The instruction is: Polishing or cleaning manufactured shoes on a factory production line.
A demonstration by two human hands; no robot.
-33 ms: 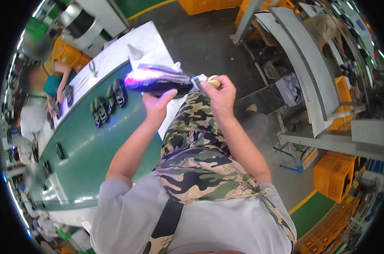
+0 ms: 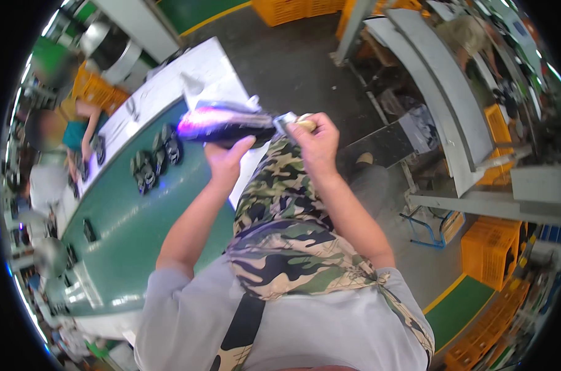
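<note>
Pinkish-purple light falls on a dark, glossy shoe (image 2: 222, 128) held out in front of me. My left hand (image 2: 226, 159) is closed around its underside, with the thumb along its near edge. My right hand (image 2: 318, 143) grips a small tool (image 2: 306, 125) with a pale wooden handle. The tool's light, flat head is at the right end of the shoe; blur hides whether they touch. Beyond the shoe lies a pale, crumpled piece (image 2: 193, 83) on the white table top.
Several dark sandals (image 2: 146, 170) lie on the green conveyor belt (image 2: 117, 241) to my left. Scissors (image 2: 132, 109) rest on the white ledge. Another person's arm (image 2: 90, 127) reaches in at far left. Orange crates (image 2: 490, 250) and a grey metal bench (image 2: 426, 80) stand at right.
The view has shifted slightly, and the shoe and both hands appear a little farther left and lower. Both hands keep their hold.
</note>
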